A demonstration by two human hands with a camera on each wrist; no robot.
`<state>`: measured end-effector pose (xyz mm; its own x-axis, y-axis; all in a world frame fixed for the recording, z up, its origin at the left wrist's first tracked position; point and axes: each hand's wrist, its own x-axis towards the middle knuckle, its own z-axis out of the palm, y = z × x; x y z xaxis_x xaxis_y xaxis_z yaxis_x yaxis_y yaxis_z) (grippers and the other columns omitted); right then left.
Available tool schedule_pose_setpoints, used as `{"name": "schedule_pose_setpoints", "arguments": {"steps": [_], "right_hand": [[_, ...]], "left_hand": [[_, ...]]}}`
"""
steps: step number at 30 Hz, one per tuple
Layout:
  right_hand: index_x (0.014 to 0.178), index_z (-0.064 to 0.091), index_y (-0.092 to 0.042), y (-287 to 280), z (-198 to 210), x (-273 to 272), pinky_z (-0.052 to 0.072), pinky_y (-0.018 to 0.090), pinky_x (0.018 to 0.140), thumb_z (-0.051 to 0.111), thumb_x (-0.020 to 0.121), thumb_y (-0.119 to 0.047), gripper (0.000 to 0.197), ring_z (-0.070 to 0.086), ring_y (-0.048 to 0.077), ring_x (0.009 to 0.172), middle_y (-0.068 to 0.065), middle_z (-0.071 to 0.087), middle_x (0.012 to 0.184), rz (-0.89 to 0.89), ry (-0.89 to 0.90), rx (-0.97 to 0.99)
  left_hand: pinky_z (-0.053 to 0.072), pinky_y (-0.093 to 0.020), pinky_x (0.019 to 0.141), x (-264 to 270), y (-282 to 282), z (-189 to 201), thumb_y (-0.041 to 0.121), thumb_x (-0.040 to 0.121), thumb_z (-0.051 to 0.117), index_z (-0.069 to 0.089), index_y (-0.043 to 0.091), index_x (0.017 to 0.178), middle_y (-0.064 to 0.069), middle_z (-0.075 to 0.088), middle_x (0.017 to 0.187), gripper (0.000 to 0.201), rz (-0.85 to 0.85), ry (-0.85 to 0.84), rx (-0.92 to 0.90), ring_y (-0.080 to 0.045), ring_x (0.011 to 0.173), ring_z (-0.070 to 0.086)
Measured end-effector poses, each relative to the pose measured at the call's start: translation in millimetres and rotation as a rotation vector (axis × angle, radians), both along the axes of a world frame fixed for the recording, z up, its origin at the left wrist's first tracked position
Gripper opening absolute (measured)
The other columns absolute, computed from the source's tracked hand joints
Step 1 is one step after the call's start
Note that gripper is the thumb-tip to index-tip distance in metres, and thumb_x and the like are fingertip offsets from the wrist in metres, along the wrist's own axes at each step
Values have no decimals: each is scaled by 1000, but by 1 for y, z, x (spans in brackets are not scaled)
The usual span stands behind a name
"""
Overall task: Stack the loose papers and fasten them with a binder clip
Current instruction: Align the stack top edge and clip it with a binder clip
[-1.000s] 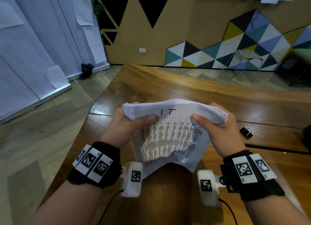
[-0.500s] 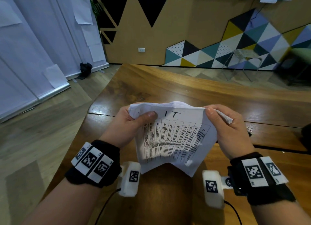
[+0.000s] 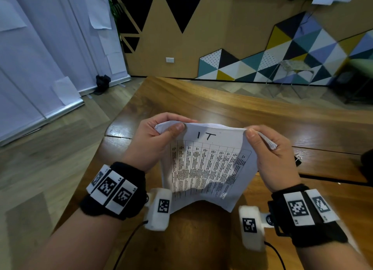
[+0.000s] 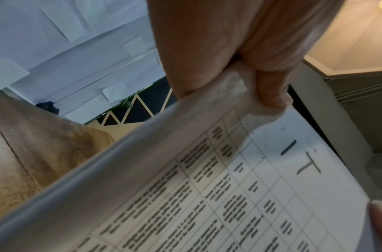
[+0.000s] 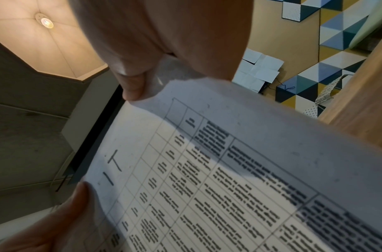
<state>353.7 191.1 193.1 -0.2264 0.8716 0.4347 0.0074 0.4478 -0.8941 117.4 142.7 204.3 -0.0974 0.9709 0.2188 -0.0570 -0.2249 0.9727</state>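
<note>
Left hand [image 3: 155, 142]: yours, thumb on top, fingers curled behind, pinching the stack's top-left corner. Grip has crept inward to the very corner over the last second.
Papers [image 3: 207, 165]: held in the air over the table [image 3: 201, 100], at 12 o'clock from your wrists. Printed grid sheet faces you, "IT" handwritten at the top. Top edge now reads flatter and more even than a second ago; lower part sags and curls toward you, bottom edge hanging free.
Right hand [image 3: 272, 158]: thumb and fingers pinching the top-right corner. It slid from mid-edge out to the corner; sheet edges fan out past your fingers at 2 o'clock.
Binder clip [image 3: 298, 158]: on the table, 3 o'clock from the stack, now mostly hidden behind your right hand. Untouched.
Meaning: my read, squaring is nearly done at the left and not at the right. The fanned corner needs a tap before you free the right hand for the clip.
Risk: letting go of one corner may let the sagging sheets slip.
</note>
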Motion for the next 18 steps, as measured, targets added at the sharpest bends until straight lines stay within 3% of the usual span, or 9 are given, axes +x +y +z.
{"name": "schedule_pose_setpoints", "arguments": {"steps": [6, 10, 12, 14, 18], "right_hand": [[75, 70, -37, -1, -1, 0, 44, 13, 64, 56, 93, -13, 34, 57, -1, 68, -18, 66, 71, -12, 3, 21], [75, 70, -38, -1, -2, 1, 44, 13, 64, 56, 92, -13, 33, 57, -1, 67, -18, 66, 71, -18, 1, 23], [75, 70, -37, -1, -1, 1, 43, 12, 64, 56, 93, -13, 33, 57, -1, 68, -18, 66, 71, -13, -6, 34], [76, 70, -37, -1, -2, 1, 43, 13, 65, 56, 92, -14, 32, 57, 0, 68, -17, 66, 72, -11, -9, 41], [76, 70, -36, 0, -2, -1, 43, 12, 64, 55, 91, -16, 30, 57, 0, 69, -16, 66, 73, 10, -12, 43]], "left_hand": [[53, -26, 63, -13, 5, -1, 23, 74, 78, 73, 25, 77, 2, 71, 81, 6, 85, 145, 41, -14, 76, 63], [50, -29, 63, -22, 4, -6, 30, 69, 72, 72, 26, 77, 1, 68, 75, 9, 73, 33, -14, -17, 73, 61], [51, -28, 65, -21, 1, -9, 28, 69, 72, 72, 25, 76, -4, 69, 78, 7, 84, -63, -37, -18, 74, 62], [48, -34, 72, -18, -2, -11, 26, 74, 70, 72, 25, 76, -20, 63, 92, 3, 103, -124, -45, -29, 84, 56], [45, -40, 80, -8, -4, -13, 28, 84, 61, 66, 32, 74, -24, 60, 104, 12, 153, -123, -24, -32, 95, 51]]}}
